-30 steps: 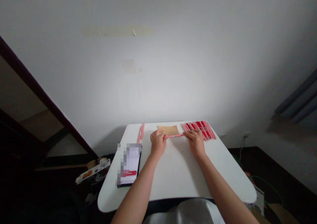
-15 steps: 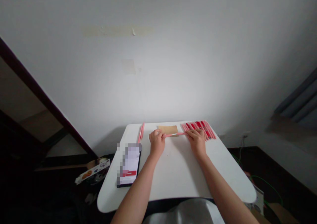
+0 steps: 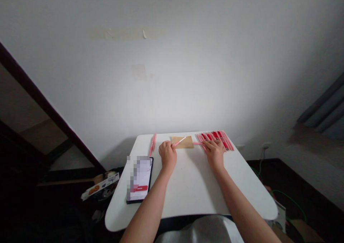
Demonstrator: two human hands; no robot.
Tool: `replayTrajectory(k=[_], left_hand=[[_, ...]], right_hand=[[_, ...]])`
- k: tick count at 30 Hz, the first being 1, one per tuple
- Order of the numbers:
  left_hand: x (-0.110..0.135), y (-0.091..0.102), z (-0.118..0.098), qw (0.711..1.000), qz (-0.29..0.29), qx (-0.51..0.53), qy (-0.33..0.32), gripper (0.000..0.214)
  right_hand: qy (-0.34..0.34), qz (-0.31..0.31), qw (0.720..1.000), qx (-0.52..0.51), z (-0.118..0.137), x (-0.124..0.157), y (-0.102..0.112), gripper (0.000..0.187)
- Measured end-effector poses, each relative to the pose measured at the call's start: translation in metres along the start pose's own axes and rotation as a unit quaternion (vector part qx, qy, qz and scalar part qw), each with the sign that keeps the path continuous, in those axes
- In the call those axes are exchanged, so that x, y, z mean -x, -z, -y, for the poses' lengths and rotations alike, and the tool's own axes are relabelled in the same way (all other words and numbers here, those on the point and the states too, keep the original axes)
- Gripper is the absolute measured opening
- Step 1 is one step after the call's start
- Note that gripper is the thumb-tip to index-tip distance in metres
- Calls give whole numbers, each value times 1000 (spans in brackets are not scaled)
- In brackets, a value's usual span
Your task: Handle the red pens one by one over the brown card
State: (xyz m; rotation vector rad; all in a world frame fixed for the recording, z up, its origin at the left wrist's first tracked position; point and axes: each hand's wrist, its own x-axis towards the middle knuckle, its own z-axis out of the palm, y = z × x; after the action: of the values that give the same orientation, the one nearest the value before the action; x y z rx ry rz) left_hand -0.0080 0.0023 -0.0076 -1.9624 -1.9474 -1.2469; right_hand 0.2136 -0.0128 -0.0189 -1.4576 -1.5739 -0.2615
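Note:
My left hand [image 3: 167,154] is closed round the end of a thin pink-and-white pen part [image 3: 179,141], which angles up over a small brown card [image 3: 183,142]. My right hand [image 3: 214,151] rests on the white table [image 3: 188,189] with its fingers pinched on a short pink pen piece [image 3: 197,143]. Just behind and right of that hand lies a row of several pink and red pens [image 3: 216,139]. The two hands are apart, with the card between them.
Two pink pens [image 3: 152,144] lie at the table's back left edge. A phone [image 3: 140,179] with a lit screen lies at the front left. A white wall stands right behind the table. Boxes and clutter sit on the dark floor at the left.
The pink pen that both hands held level has come apart. My left hand drew its piece leftward and tilted it up; my right hand kept the other piece by the pen row.

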Motion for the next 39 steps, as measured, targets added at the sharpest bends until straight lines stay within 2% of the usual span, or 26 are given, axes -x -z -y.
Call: replayTrajectory(k=[5, 12, 16, 27, 39], left_hand=[[2, 5, -4, 995, 5, -97, 39, 20], [4, 11, -8, 987, 18, -160, 16, 33], [6, 14, -10, 986, 18, -167, 9, 38], [10, 15, -11, 982, 68, -173, 13, 27], [9, 16, -12, 982, 67, -173, 18, 27]], right_hand=[[1, 6, 1000, -7, 3, -1, 1, 36], [3, 19, 1000, -17, 4, -2, 3, 34], [4, 17, 1000, -21, 5, -2, 3, 35], [4, 12, 1000, -21, 7, -2, 4, 36], [2, 17, 1000, -14, 7, -2, 4, 37]])
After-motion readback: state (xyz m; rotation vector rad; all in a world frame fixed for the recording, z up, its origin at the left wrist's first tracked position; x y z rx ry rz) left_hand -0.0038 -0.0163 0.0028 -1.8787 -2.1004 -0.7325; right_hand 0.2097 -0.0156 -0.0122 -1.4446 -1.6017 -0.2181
